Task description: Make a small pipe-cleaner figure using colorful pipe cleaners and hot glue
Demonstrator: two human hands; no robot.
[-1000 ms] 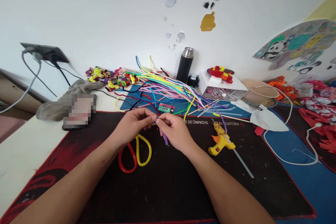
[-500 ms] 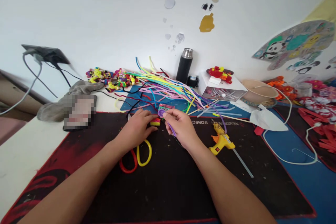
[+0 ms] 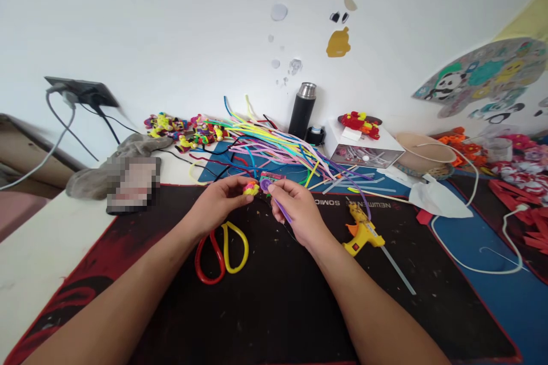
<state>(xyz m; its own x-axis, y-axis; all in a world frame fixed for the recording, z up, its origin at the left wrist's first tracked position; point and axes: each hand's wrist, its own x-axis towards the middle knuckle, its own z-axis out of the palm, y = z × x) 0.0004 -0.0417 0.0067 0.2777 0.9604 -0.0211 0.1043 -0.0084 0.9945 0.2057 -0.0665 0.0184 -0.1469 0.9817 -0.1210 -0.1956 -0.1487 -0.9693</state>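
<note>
Between the thumb and fingers of my left hand (image 3: 220, 201) is a small fuzzy yellow-and-pink craft piece (image 3: 250, 188). My right hand (image 3: 298, 205) pinches a purple pipe cleaner (image 3: 266, 185), its end wound into a flat coil and its tail hanging below the fingers. The coil and the fuzzy piece are close together over the back of the black mat. Scissors (image 3: 226, 251) with one red and one yellow handle lie just below my left hand, their blades hidden by it. A yellow glue gun (image 3: 362, 231) with a clear glue stick rests to the right of my right hand.
Behind my hands lies a heap of colourful pipe cleaners (image 3: 278, 148). Small finished figures (image 3: 184, 128), a black thermos (image 3: 302, 108), a white drawer box (image 3: 363, 145) and a beige bowl (image 3: 423, 149) line the wall. A white cable (image 3: 475, 271) loops on the right.
My left hand has picked the small yellow-and-pink piece up from the mat and raised it beside the purple coil. My right hand keeps its hold, nearly unmoved.
</note>
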